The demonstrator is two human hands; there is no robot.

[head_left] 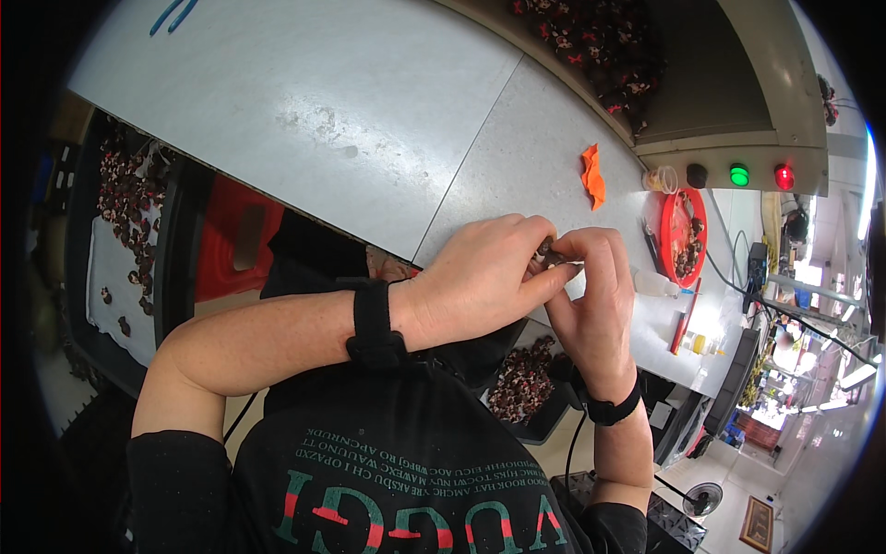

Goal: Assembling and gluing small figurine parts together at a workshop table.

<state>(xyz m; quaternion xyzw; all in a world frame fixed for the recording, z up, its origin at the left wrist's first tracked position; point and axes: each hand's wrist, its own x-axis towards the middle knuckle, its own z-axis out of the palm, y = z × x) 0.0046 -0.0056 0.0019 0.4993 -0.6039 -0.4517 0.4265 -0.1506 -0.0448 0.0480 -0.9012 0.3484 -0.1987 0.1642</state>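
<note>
Close together over the near edge of the pale worktop, my two hands meet around one small dark brown piece. My left hand pinches it between thumb and fingertips. From the other side, the bent fingers and thumb of my right hand close on the same piece. Most of it is hidden by the fingers, so its exact kind does not show. Each wrist wears a black band.
Right of my hands are a red basket holding small brown pieces, a clear tub and a red pen-like tool. A crumpled orange scrap lies beyond. A bin of brown pieces stands below; a black tray sits left.
</note>
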